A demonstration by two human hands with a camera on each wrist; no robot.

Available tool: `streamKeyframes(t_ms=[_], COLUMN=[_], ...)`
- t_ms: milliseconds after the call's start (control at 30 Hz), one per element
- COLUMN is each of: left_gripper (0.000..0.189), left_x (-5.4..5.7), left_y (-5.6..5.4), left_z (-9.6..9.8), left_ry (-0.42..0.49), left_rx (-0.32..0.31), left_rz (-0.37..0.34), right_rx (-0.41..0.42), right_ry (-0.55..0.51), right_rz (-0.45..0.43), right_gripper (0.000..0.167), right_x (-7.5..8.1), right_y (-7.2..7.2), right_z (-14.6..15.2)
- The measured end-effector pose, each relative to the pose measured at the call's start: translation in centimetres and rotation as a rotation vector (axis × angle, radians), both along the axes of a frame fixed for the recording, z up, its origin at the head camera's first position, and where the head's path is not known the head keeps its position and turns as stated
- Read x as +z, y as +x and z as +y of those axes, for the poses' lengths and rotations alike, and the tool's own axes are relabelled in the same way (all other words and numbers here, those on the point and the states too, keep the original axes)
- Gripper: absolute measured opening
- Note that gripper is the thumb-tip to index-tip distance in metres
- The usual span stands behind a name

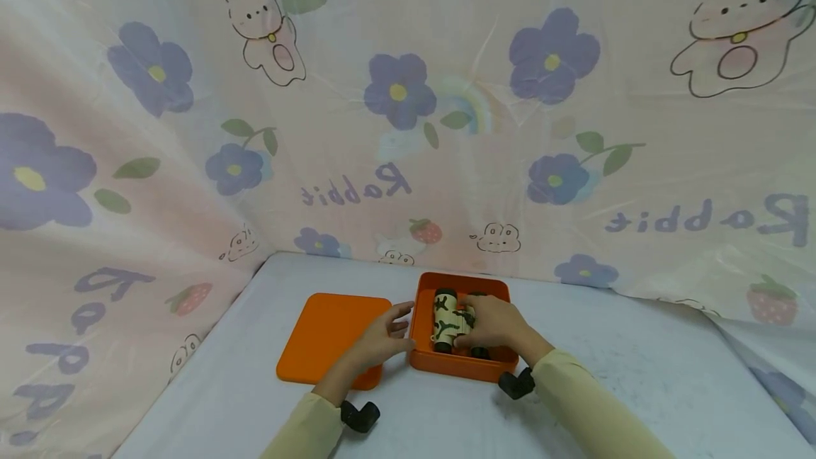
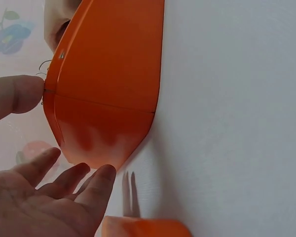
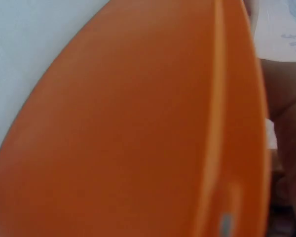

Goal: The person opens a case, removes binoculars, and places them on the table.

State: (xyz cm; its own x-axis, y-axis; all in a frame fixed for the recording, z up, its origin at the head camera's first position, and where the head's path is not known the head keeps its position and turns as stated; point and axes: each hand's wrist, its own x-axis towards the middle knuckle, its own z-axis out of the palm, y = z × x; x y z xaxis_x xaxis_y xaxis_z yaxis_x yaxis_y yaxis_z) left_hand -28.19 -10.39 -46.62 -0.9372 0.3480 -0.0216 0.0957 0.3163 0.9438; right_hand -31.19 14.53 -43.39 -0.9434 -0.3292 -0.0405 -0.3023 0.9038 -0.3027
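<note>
A pair of camouflage-patterned binoculars (image 1: 445, 316) lies inside an open orange box (image 1: 459, 365). My right hand (image 1: 499, 324) reaches over the box's right side, its thumb and fingers curled round the right barrel, which they partly cover. In the right wrist view the box wall (image 3: 113, 123) hides most of that hand (image 3: 291, 108). At the box's left side is my left hand (image 1: 380, 340), fingers spread and loosely bent. Its thumb (image 2: 27, 94) touches or nearly touches the rim in the left wrist view, while the other fingertips lie close to the wall.
A flat orange lid (image 1: 334, 331) lies on the white table (image 1: 612, 360), left of the box and partly under my left forearm in the head view. Behind the table and along its left hangs a curtain (image 1: 446, 183) printed with rabbits and flowers.
</note>
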Motion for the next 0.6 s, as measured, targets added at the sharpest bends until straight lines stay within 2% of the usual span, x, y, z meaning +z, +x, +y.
streamKeyframes(t_ms=[200,600], left_gripper=[0.071,0.075], left_x=[-0.15,-0.21], left_y=[-0.01,-0.20], left_z=[0.01,-0.04], left_ry=[0.011,0.021], left_rx=[-0.025,-0.038], left_rz=[0.012,-0.002], right_rx=[0.004,0.009], right_ry=[0.007,0.009], right_rz=[0.002,0.016], right_gripper=[0.073,0.070], right_x=[-0.13,-0.28], right_y=[-0.14,-0.36], right_z=[0.11,0.24])
